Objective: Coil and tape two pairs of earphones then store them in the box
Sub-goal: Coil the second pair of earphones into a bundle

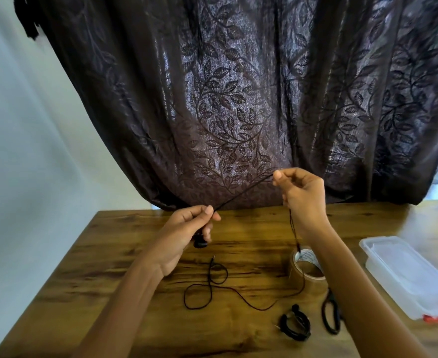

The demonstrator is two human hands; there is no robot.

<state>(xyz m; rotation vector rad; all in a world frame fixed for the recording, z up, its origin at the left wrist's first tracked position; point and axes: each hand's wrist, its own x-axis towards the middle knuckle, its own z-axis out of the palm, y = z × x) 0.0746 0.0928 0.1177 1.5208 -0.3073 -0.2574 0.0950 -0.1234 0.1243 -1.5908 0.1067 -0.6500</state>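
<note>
At the left, the left hand pinches the cord of the loose earphones between thumb and forefinger, with the other fingers curled beneath. A dark bud hangs just under the palm, so the bud end is the anchored end. From that pinch the cord runs up and to the right in a straight, taut line to the right hand. This hand is raised higher and nips the cord between thumb and forefinger tips, the other fingers folded. Holding the span tight between two pinch points appears intended to draw out kinks before winding. Below the right hand the cord drops slack past the wrist and passes across the tape roll. It then trails leftward over the wooden table in open loops ending at the plug, so this length is free to feed upward. The tape roll sits on the table directly under the right hand, within easy reach for the binding step. Nearer the viewer lies the second pair of earphones, wound into a small bundle; whether tape is on it cannot be determined. Scissors lie just right of the bundle, placed for cutting tape. At the far right the clear plastic box rests with its lid on. Neither pair is in it, as one is on the table and one in the hands.
</note>
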